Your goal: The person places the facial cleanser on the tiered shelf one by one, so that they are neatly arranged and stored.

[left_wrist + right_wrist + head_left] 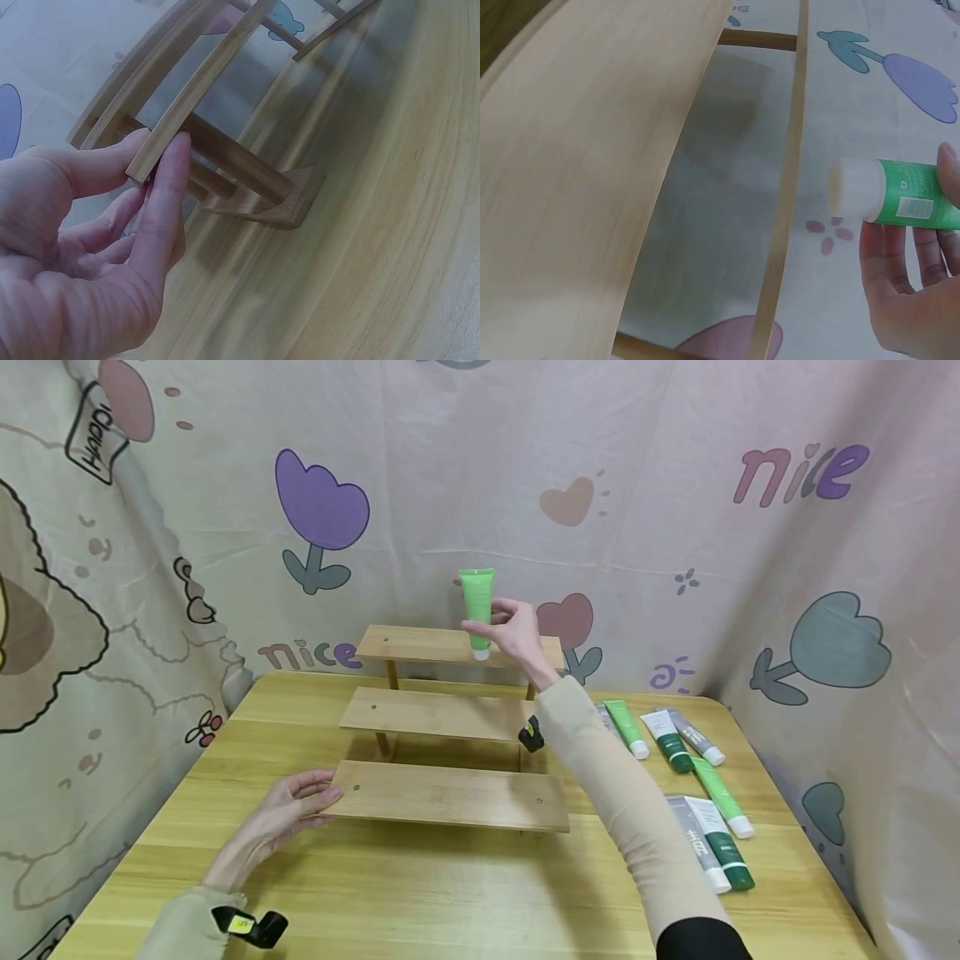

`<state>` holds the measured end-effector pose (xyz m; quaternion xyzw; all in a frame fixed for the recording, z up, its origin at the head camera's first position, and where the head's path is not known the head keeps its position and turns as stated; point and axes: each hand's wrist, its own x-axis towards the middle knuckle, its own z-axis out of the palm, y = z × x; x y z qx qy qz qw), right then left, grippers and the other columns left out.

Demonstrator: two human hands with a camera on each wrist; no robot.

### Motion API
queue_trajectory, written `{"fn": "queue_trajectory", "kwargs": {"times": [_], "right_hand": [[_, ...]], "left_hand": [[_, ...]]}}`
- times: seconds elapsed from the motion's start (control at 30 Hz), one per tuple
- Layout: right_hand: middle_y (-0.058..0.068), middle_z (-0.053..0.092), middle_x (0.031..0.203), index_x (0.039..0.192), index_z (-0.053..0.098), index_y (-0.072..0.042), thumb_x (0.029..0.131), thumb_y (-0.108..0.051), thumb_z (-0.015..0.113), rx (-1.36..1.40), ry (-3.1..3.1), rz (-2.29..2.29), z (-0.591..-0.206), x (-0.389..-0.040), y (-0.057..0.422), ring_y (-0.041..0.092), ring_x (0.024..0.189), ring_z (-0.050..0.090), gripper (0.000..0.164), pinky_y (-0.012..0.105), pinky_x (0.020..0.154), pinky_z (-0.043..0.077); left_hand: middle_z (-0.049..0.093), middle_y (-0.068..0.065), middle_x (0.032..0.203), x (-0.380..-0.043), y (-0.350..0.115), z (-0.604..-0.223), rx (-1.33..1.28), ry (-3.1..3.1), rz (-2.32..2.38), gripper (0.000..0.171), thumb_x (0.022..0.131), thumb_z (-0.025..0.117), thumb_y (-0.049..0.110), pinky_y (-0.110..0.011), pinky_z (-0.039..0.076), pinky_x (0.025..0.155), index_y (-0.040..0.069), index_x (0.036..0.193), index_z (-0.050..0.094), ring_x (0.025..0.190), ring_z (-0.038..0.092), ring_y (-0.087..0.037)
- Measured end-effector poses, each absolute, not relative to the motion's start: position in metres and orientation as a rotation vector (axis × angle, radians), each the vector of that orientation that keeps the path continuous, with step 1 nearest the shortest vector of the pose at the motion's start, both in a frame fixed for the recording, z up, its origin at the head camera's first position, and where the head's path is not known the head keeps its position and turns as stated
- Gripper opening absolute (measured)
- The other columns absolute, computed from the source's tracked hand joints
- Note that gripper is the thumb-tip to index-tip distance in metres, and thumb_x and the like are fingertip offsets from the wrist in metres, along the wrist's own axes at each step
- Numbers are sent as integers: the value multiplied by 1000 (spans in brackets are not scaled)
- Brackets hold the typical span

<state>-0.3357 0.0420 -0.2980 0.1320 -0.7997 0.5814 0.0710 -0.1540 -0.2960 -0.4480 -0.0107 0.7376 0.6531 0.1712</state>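
A light green tube [477, 603] with a white cap points cap-down above the top board [420, 644] of a three-step wooden rack. My right hand [517, 631] holds it between thumb and fingers. In the right wrist view the green tube [915, 193] shows a barcode near its white cap, apart from the rack. At the rack's front left corner, my left hand [288, 810] pinches the end of the lowest board [450, 795]. The left wrist view shows the thumb and fingers of this hand [105, 225] on either side of the board's end [169, 135].
Several tubes lie on the table's right side: a green tube [626, 728], a white and dark green tube [667, 742], another green tube [722, 797] and a grey tube [697, 843]. A printed curtain [450, 468] hangs behind the wooden table [420, 893].
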Motion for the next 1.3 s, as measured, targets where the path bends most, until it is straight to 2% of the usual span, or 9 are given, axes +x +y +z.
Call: {"fn": "queue_trajectory", "kwargs": {"times": [0.2,0.7,1.0,1.3], "right_hand": [[21,74,112,118,71,-2,84,-19,84,418,-2361,1752,-299,-341,27,33,100,72,41,41,95,62],[19,71,114,118,70,-1,83,-17,84,420,-2269,1785,-305,-353,-9,29,97,70,41,29,81,62],[17,70,114,119,70,-3,81,-17,86,400,-2248,1800,-311,-359,-28,24,95,68,43,28,84,62],[19,72,112,120,69,-2,82,-17,85,391,-2238,1821,-313,-360,-46,28,98,69,44,27,84,63]], "left_hand": [[55,-3,122,-154,-296,-448,-42,2095,1851,73,103,59,20,-26,63,90,-16,152,17,101,62,-2],[56,0,118,-154,-296,-448,-40,2077,1866,73,103,59,19,-27,63,91,-16,152,17,101,62,-3],[56,2,113,-155,-295,-448,-49,2071,1887,73,102,60,17,-26,63,89,-16,152,19,99,62,-3],[54,1,113,-155,-297,-450,-25,2078,1875,73,103,59,18,-27,63,91,-16,152,17,100,62,-3]]}}
